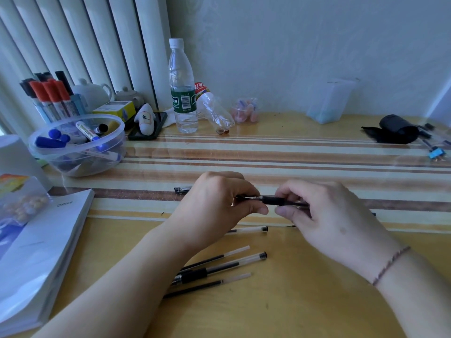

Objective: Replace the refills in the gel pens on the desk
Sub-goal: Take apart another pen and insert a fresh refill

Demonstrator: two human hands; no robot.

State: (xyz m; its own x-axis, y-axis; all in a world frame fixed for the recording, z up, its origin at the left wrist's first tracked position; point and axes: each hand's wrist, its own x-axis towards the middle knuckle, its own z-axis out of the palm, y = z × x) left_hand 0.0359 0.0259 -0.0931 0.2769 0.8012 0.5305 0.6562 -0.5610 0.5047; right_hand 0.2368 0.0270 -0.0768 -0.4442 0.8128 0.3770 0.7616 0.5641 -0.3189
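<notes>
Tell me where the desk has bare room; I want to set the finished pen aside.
Free: the striped middle of the desk, between the plastic bowl and the black pouch; also the near right, below the right hand. Crowded: the back left around the water bottle, and the pens and refills under the left hand.

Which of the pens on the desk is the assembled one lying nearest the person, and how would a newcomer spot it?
Start at the yellow desk and look below the left hand, where three thin items lie fanned out. The assembled gel pen is the middle one. Unlike the bare refills on either side, it has a clear barrel, a black grip and a black end plug.
</notes>
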